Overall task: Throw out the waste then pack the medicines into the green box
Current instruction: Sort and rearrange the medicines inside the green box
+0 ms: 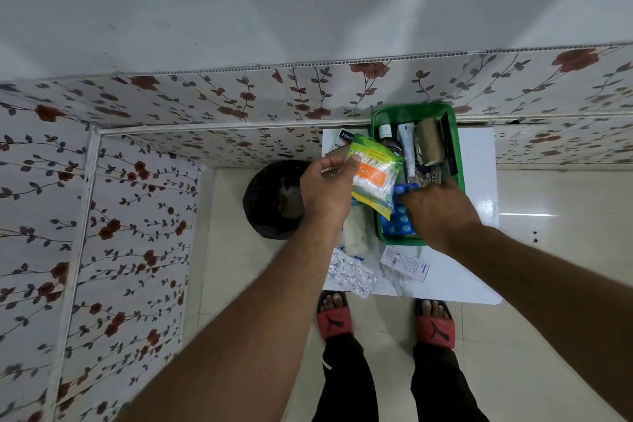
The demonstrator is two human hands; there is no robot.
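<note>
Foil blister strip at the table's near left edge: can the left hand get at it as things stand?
Probably not right away. The blister strip lies uncovered below the left forearm, so the path is free, but the left hand has its fingers closed on the cotton swab packet, which it would have to put down first.

**Bright, even light; heavy wide-angle warp**

Well lit, soft diffuse light, source not visible. Glare streak on glossy floor tiles (524,215) right of desk (476,181). Faint, soft shadows only. Strong fisheye bend twd edges: wall panels (102,216) curve, forearms stretched. Slight motion blur on hands (327,192), box contents; corners soft.
</note>
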